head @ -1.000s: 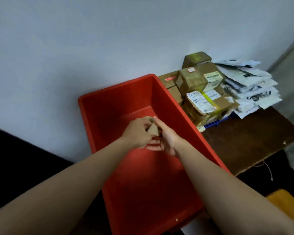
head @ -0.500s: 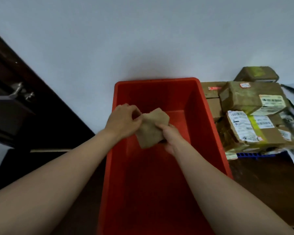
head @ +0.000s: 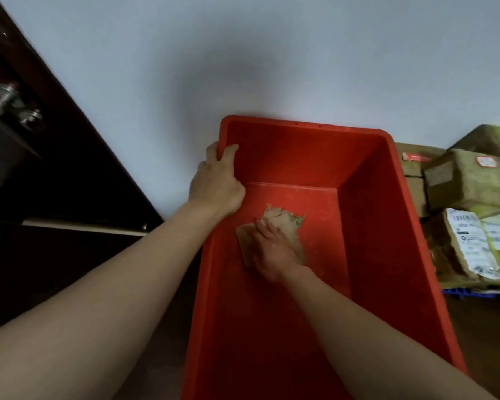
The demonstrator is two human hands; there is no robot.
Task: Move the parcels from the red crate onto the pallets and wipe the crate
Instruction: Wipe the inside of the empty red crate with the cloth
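Red crate [head: 373, 226] sits empty, parcels [head: 468, 183] stacked at three o'clock. Left hand [head: 214, 180] grips its rim; right hand [head: 270, 249], fingers flat, presses the cloth [head: 286, 220]. Wiping remains.

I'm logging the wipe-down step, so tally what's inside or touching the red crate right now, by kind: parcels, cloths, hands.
Parcels inside the crate: 0
Cloths: 1, the tan cloth lying on the crate's floor
Hands: 2, the left hand gripping the rim and the right hand pressing on the cloth
Total: 3
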